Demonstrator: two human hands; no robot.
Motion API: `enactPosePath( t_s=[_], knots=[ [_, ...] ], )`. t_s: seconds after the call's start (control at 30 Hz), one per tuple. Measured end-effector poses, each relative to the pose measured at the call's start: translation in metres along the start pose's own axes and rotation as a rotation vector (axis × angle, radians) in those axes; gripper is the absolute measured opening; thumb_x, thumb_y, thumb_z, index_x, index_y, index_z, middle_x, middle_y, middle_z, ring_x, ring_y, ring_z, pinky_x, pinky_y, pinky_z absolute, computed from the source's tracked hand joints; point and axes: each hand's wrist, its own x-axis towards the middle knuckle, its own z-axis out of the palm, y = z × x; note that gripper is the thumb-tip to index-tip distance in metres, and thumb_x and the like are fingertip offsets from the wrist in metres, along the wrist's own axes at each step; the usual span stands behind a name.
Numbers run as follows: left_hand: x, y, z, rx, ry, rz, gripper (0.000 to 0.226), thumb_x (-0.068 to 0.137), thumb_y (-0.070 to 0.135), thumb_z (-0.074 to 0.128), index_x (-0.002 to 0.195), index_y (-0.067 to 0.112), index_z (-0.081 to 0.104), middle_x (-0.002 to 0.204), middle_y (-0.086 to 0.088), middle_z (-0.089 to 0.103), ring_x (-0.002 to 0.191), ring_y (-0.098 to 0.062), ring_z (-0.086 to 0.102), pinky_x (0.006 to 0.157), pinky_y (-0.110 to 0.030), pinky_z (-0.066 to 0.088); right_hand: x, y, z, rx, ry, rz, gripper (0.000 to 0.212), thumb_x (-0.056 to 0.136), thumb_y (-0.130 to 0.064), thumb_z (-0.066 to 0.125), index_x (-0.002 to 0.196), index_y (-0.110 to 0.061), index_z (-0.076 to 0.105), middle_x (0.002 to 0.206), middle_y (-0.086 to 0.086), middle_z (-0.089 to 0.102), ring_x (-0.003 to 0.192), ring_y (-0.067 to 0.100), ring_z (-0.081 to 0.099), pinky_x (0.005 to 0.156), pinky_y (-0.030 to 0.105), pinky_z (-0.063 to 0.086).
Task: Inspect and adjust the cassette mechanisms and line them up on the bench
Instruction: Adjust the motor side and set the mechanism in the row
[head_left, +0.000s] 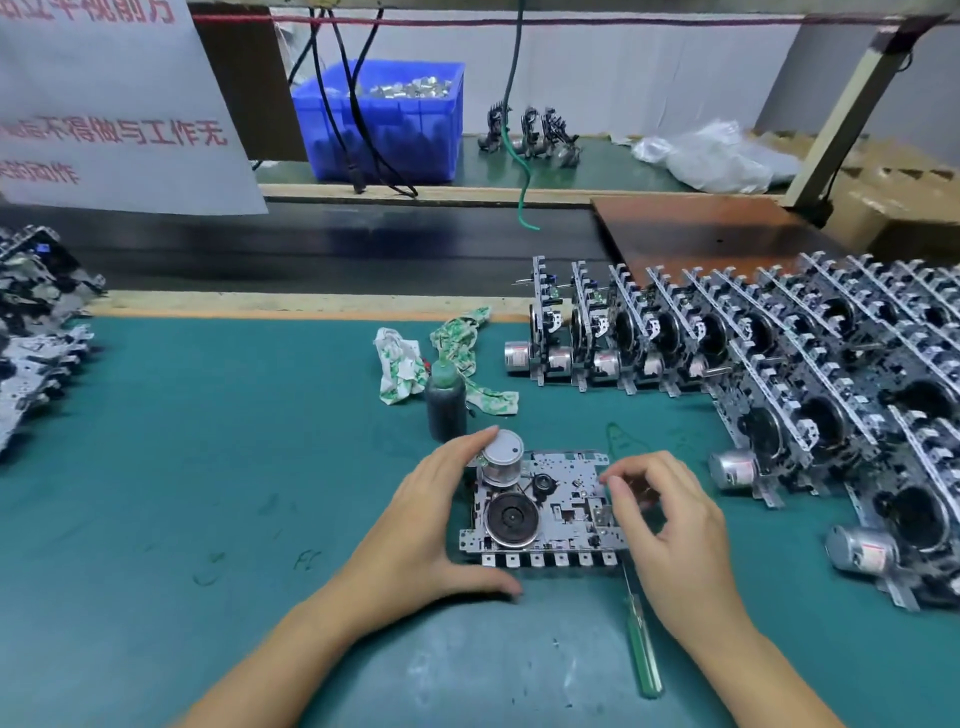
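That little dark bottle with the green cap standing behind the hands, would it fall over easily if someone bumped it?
Probably yes: the dark bottle stands upright, tall and narrow on the green mat. Its round body would likely roll once down. It looks small, so probably light.

A flat silver metal cassette mechanism (543, 506) lies motor-up on the green counter (208, 441), left of upright rows of finished cassette mechanisms (753, 338).

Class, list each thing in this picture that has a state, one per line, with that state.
Cassette mechanism: flat on the mat, motor up.
Left hand: grips the mechanism's left edge and motor.
Right hand: fingers curled at its right edge.
Screwdriver: lying unused.
Lined-up mechanisms: standing on edge.
Dark bottle: upright, capped.
Blue bin: holds metal parts.
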Motion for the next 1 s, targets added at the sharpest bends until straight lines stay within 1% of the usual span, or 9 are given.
enactPosePath(
  t_s=[0.1, 0.27, 0.37, 0.47, 0.63, 0.73, 0.83, 0.93, 1.0],
  knots=[
    [0.0001, -0.0024, 0.0003, -0.023, 0.014, -0.013, 0.099, 0.057, 0.054, 0.084, 0.134, 0.053, 0.024, 0.137, 0.043, 0.025, 0.131, 0.011, 0.029, 0.105, -0.005, 0.022, 0.0005, 0.0002, 0.0003, 0.03, -0.01, 0.037, 0.017, 0.094, -0.024, 0.054, 0.078, -0.024, 0.059, 0.077, -0.014, 0.055, 0.078, 0.009, 0.052, 0.064, 0.016, 0.039],
    [0.0001, -0.0021, 0.0, -0.026, 0.016, -0.025, 0.099, 0.054, 0.059, 0.082, 0.135, 0.053, 0.024, 0.136, 0.043, 0.026, 0.13, 0.009, 0.031, 0.105, -0.007, 0.024, 0.0001, -0.002, -0.0005, 0.049, -0.033, 0.063, 0.027, 0.088, -0.042, 0.043, 0.08, -0.023, 0.06, 0.078, -0.014, 0.055, 0.077, 0.009, 0.054, 0.067, 0.026, 0.042],
    [0.0002, -0.0018, -0.0002, -0.017, 0.021, -0.032, 0.102, 0.053, 0.059, 0.084, 0.135, 0.054, 0.024, 0.136, 0.043, 0.026, 0.129, 0.011, 0.031, 0.105, -0.007, 0.023, -0.0001, -0.0014, -0.0006, 0.071, -0.039, 0.091, 0.03, 0.088, -0.047, 0.041, 0.081, -0.024, 0.06, 0.079, -0.014, 0.055, 0.077, 0.011, 0.057, 0.068, 0.032, 0.045],
    [0.0003, 0.0016, 0.0002, 0.022, 0.027, -0.022, 0.102, 0.055, 0.057, 0.082, 0.136, 0.053, 0.021, 0.136, 0.042, 0.024, 0.129, 0.011, 0.031, 0.105, -0.008, 0.023, 0.0, 0.0002, 0.001, 0.053, -0.052, 0.082, 0.027, 0.095, -0.044, 0.044, 0.081, -0.027, 0.059, 0.083, -0.016, 0.054, 0.079, 0.01, 0.054, 0.068, 0.027, 0.043],
    [0.0004, 0.0057, 0.0009, 0.151, 0.088, 0.001, 0.094, 0.056, 0.053, 0.073, 0.136, 0.049, 0.024, 0.135, 0.038, 0.03, 0.123, 0.013, 0.034, 0.103, -0.015, 0.028, -0.0003, -0.0005, 0.0012, 0.062, -0.076, 0.093, 0.03, 0.09, -0.048, 0.041, 0.081, -0.026, 0.059, 0.081, -0.015, 0.054, 0.078, 0.009, 0.055, 0.066, 0.031, 0.046],
    [0.0008, 0.003, -0.0006, 0.128, 0.057, 0.002, 0.099, 0.054, 0.061, 0.079, 0.136, 0.051, 0.024, 0.137, 0.041, 0.025, 0.126, 0.015, 0.029, 0.104, -0.01, 0.023, -0.0012, 0.0013, 0.0009, 0.061, -0.066, 0.092, 0.027, 0.096, -0.042, 0.043, 0.081, -0.027, 0.059, 0.083, -0.016, 0.054, 0.08, 0.01, 0.055, 0.068, 0.026, 0.044],
    [0.0005, 0.002, -0.0027, 0.102, 0.047, -0.018, 0.103, 0.047, 0.068, 0.081, 0.134, 0.052, 0.027, 0.136, 0.042, 0.025, 0.126, 0.017, 0.027, 0.102, -0.004, 0.02, -0.0005, 0.0008, 0.0002, 0.078, -0.075, 0.098, 0.028, 0.093, -0.047, 0.043, 0.081, -0.027, 0.06, 0.086, -0.017, 0.055, 0.082, 0.008, 0.056, 0.07, 0.023, 0.043],
    [-0.0013, 0.0018, -0.0028, 0.111, 0.05, -0.017, 0.103, 0.046, 0.068, 0.08, 0.133, 0.053, 0.027, 0.136, 0.042, 0.026, 0.125, 0.018, 0.026, 0.101, -0.002, 0.018, 0.0009, -0.005, -0.0021, 0.116, -0.098, 0.106, 0.027, 0.086, -0.051, 0.04, 0.085, -0.031, 0.058, 0.09, -0.018, 0.054, 0.084, 0.008, 0.057, 0.07, 0.02, 0.043],
    [-0.0021, 0.0019, -0.0028, 0.115, 0.057, -0.019, 0.102, 0.047, 0.066, 0.081, 0.133, 0.052, 0.028, 0.136, 0.042, 0.027, 0.125, 0.018, 0.026, 0.101, -0.002, 0.019, 0.0027, -0.0082, -0.0068, 0.133, -0.168, 0.083, 0.025, 0.082, -0.055, 0.044, 0.096, -0.037, 0.056, 0.101, -0.024, 0.051, 0.097, 0.006, 0.055, 0.078, 0.014, 0.04]
  ],
)
